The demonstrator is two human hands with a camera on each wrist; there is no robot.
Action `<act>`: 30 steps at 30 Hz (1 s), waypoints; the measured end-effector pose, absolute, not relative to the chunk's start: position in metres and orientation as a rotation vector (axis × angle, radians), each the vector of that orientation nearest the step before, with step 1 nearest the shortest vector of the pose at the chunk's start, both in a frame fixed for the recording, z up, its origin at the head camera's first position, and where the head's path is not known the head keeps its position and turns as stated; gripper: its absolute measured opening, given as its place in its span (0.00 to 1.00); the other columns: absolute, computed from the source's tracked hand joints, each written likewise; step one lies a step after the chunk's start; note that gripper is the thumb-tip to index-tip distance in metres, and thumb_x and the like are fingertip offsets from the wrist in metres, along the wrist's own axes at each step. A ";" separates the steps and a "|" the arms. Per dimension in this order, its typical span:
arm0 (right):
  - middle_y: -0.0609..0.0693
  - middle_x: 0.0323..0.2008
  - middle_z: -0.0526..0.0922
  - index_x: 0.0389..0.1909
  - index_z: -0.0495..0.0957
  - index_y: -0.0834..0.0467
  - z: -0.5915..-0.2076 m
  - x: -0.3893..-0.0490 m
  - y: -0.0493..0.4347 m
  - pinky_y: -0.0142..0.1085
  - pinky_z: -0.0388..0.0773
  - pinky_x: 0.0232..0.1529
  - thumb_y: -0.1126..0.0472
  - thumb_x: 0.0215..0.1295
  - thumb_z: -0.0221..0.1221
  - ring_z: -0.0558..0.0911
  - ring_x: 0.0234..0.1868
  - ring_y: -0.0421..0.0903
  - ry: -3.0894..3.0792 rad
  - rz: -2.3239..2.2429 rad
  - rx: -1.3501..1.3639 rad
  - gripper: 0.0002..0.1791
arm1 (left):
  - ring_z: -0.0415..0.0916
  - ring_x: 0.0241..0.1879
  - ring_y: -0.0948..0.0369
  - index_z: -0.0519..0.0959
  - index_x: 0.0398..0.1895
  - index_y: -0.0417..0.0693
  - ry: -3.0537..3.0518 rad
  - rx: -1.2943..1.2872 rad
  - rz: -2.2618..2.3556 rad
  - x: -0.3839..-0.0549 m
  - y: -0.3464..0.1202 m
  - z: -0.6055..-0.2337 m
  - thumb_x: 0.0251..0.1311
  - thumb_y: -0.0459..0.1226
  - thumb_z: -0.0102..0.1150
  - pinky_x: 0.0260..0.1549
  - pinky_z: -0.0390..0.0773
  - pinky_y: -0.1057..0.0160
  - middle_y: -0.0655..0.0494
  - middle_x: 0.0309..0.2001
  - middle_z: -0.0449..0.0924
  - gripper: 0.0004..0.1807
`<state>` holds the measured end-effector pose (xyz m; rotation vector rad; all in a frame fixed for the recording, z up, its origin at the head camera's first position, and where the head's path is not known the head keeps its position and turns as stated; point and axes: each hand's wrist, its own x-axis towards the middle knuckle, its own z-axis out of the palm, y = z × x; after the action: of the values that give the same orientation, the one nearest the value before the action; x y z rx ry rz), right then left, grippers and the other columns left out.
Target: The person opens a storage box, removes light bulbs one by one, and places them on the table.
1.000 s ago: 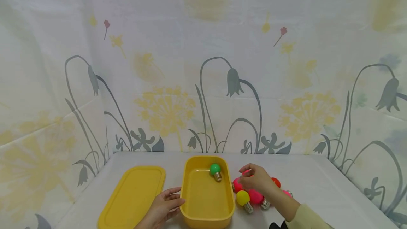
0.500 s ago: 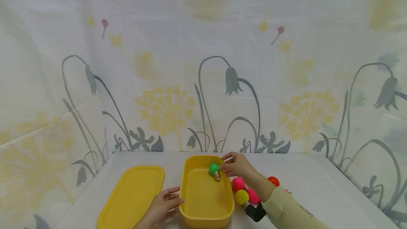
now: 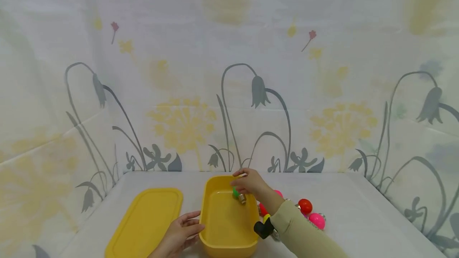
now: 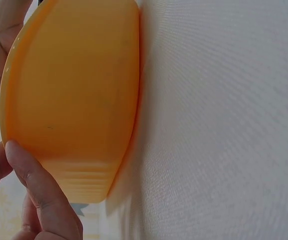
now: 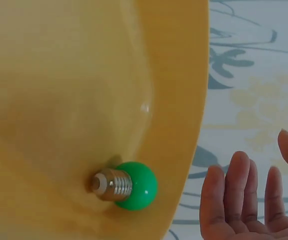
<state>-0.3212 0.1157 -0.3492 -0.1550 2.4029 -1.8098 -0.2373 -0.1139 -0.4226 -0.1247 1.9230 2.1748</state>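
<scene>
A yellow plastic box (image 3: 227, 226) stands in the middle of the table. My left hand (image 3: 183, 230) grips its left rim, the fingertips on both sides of the edge in the left wrist view. A green light bulb (image 5: 136, 186) with a metal screw base lies inside, in the far right corner. My right hand (image 3: 249, 181) is over that corner and partly covers the bulb in the head view. Its fingers (image 5: 238, 187) are extended and spread from the thumb, with nothing between them.
Right of the box lies a loose group of bulbs, including a red bulb (image 3: 305, 206) and a pink bulb (image 3: 317, 221); the right sleeve (image 3: 301, 230) hides some. A flat yellow lid (image 3: 147, 222) lies at the left. A flower-printed cloth (image 3: 201, 130) hangs behind.
My right hand has moved left from above the bulb group to the box's far right corner. The left hand keeps its grip on the rim, and the green bulb lies in the same corner.
</scene>
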 end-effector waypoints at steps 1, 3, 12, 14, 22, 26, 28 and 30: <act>0.55 0.36 0.78 0.45 0.73 0.64 -0.350 -0.324 0.114 0.42 0.79 0.41 0.64 0.55 0.65 0.80 0.35 0.54 2.405 -1.814 -0.146 0.18 | 0.75 0.32 0.62 0.64 0.61 0.31 1.928 -0.123 2.174 -0.237 -0.114 -0.422 0.53 0.31 0.65 0.34 0.80 0.63 0.49 0.40 0.73 0.32; 0.55 0.37 0.79 0.46 0.73 0.64 -0.352 -0.328 0.109 0.46 0.76 0.46 0.64 0.55 0.65 0.80 0.38 0.55 2.412 -1.823 -0.126 0.19 | 0.75 0.32 0.62 0.64 0.61 0.31 1.940 -0.122 2.172 -0.238 -0.114 -0.421 0.53 0.31 0.65 0.34 0.80 0.63 0.49 0.40 0.73 0.32; 0.64 0.44 0.78 0.42 0.75 0.66 -0.373 -0.347 0.095 0.46 0.76 0.47 0.67 0.52 0.67 0.83 0.33 0.52 2.463 -1.889 0.012 0.16 | 0.74 0.32 0.63 0.65 0.61 0.32 1.925 -0.100 2.186 -0.240 -0.115 -0.425 0.53 0.31 0.65 0.34 0.79 0.63 0.51 0.39 0.73 0.31; 0.64 0.44 0.77 0.41 0.74 0.66 -0.378 -0.349 0.093 0.45 0.76 0.46 0.68 0.51 0.67 0.83 0.32 0.51 2.455 -1.897 0.050 0.17 | 0.74 0.32 0.63 0.66 0.61 0.32 1.929 -0.114 2.182 -0.240 -0.114 -0.425 0.53 0.31 0.65 0.33 0.79 0.63 0.51 0.39 0.73 0.31; 0.56 0.32 0.76 0.42 0.74 0.68 -0.395 -0.352 0.089 0.36 0.77 0.32 0.71 0.50 0.66 0.74 0.24 0.44 2.429 -1.855 0.040 0.17 | 0.75 0.32 0.62 0.66 0.60 0.32 1.929 -0.146 2.164 -0.240 -0.113 -0.424 0.53 0.30 0.65 0.33 0.79 0.64 0.49 0.40 0.73 0.31; 0.57 0.35 0.73 0.45 0.75 0.67 -0.403 -0.350 0.087 0.32 0.72 0.27 0.76 0.45 0.65 0.68 0.25 0.45 2.457 -1.672 -0.043 0.22 | 0.75 0.32 0.63 0.65 0.61 0.32 1.932 -0.135 2.165 -0.239 -0.113 -0.423 0.54 0.30 0.64 0.33 0.79 0.64 0.49 0.40 0.73 0.31; 0.57 0.35 0.74 0.47 0.76 0.66 -0.405 -0.348 0.086 0.33 0.72 0.27 0.77 0.45 0.66 0.69 0.26 0.46 2.449 -1.578 -0.099 0.24 | 0.75 0.32 0.63 0.65 0.61 0.31 1.939 -0.117 2.167 -0.238 -0.113 -0.423 0.54 0.30 0.64 0.33 0.79 0.64 0.49 0.40 0.73 0.31; 0.57 0.34 0.74 0.47 0.77 0.65 -0.407 -0.346 0.084 0.34 0.75 0.27 0.76 0.45 0.66 0.70 0.25 0.46 2.441 -1.495 -0.159 0.24 | 0.75 0.32 0.63 0.65 0.61 0.31 1.944 -0.106 2.170 -0.237 -0.113 -0.423 0.54 0.30 0.64 0.33 0.79 0.64 0.49 0.40 0.73 0.31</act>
<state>-0.3458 0.0837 -0.4068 -0.1588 2.4410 -1.4955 -0.2372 -0.1127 -0.4225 -0.1062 1.9445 2.1696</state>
